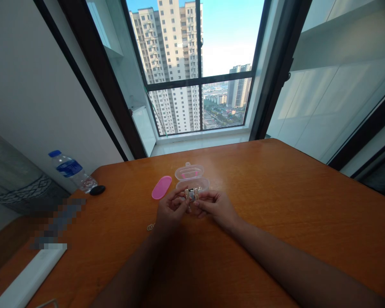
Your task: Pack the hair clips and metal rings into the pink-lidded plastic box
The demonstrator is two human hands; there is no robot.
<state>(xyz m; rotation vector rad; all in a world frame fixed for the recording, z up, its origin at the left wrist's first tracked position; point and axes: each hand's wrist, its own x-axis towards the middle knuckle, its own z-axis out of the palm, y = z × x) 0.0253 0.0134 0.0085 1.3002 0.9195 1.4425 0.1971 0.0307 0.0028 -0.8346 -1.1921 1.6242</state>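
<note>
One small gold-toned piece (196, 194), fingertip-pinched by left hand (171, 210) and right hand (217, 208), at near side of open clear plastic case (206, 184); seemingly under adjustment, next move likely needs steady grip.

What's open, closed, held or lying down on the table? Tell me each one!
Clear case: open
Bottle: capped
Pink oval: lying flat
Black disc: lying flat
White bar: lying flat
Small loops: lying down
Shiny piece: held
Left hand: pinching shiny piece
Right hand: pinching shiny piece
</note>
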